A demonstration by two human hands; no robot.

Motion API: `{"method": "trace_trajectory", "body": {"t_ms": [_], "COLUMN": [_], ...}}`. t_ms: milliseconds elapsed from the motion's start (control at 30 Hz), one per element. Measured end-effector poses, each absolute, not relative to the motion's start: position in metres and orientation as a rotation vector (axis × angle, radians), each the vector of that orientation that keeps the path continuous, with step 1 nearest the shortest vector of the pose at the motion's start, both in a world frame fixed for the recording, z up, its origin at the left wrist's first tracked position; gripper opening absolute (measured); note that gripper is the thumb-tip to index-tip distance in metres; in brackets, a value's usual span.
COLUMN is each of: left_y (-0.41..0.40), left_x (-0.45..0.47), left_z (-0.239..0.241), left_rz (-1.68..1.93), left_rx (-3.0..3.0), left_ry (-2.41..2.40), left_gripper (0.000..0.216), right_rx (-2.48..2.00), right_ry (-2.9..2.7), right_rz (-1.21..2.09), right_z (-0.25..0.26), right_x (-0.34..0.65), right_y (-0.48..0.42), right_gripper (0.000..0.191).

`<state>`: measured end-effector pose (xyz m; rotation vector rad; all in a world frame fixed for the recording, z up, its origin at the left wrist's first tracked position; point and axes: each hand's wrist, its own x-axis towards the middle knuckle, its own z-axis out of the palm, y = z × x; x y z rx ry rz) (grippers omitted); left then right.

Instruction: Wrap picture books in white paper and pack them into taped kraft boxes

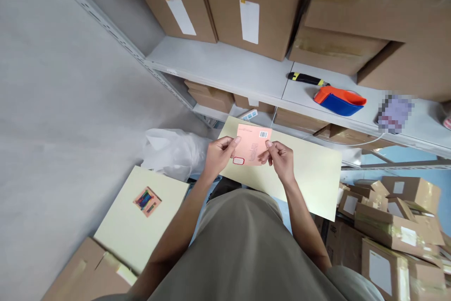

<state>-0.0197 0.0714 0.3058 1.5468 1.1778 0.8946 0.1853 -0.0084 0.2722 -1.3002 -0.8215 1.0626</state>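
A thin pink booklet (250,143) is held up between both hands, above a pale yellow tabletop (313,169). Its visible face carries a barcode at the upper right, small printed text and a red-outlined box at the lower left. My left hand (221,153) pinches the booklet's left edge with the thumb on top. On the opposite edge, my right hand (280,158) is closed with thumb and fingertips gripping it. Another pink booklet (147,201), with a dark picture on its cover, lies on a second pale yellow surface (155,235) to the left.
Cardboard boxes (252,14) fill the shelf ahead. On its ledge (218,64) lie a black and yellow cutter (308,79), an orange and blue tape dispenser (340,101) and a blurred-out phone-like item (394,113). White plastic (172,150) sits at left; boxes (394,226) pile up at right.
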Motion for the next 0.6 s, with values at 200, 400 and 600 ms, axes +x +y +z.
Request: {"method": "trace_trajectory", "body": {"t_ms": [200, 400, 600], "left_y": [0.074, 0.092, 0.147], "left_x": [-0.047, -0.079, -0.104], "left_z": [0.257, 0.17, 0.101], "left_rz": [0.834, 0.745, 0.614], "left_rx": [1.44, 1.316, 1.36], "left_ry": [1.294, 1.352, 1.401], "left_gripper": [0.051, 0.037, 0.034], "right_rx": [-1.39, -1.561, -1.813], "right_ry": [-0.855, -0.932, -0.877], "right_rz": [1.176, 1.203, 1.144], "right_z": [0.217, 0.142, 0.086], "right_x": [0.173, 0.137, 0.096], "right_y": [-0.002, 0.019, 0.077], "right_gripper": [0.053, 0.043, 0.032]}}
